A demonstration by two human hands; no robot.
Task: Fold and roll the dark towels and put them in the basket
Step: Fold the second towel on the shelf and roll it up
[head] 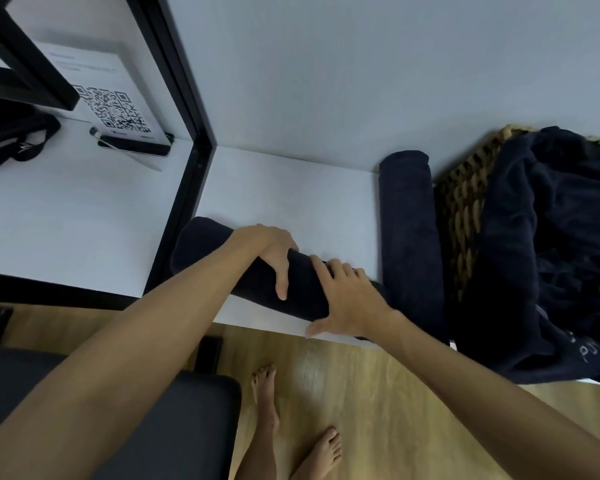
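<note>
- Dark rolled towel [222, 258] lies near the front edge of the white table [291, 195]; your left hand [271, 252] and right hand [347, 299] both curl over it, gripping.
- Second rolled towel [409, 216] lies just beside the woven basket [465, 202].
- Loose dark towels [551, 254] spill over the basket.

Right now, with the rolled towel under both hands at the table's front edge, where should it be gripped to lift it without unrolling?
Probably near the middle, from above, where the left hand and right hand already wrap over the rolled towel. It lies as a long roll along the table edge; fingers over the far side and thumbs on the near side should keep the layers tight.
</note>
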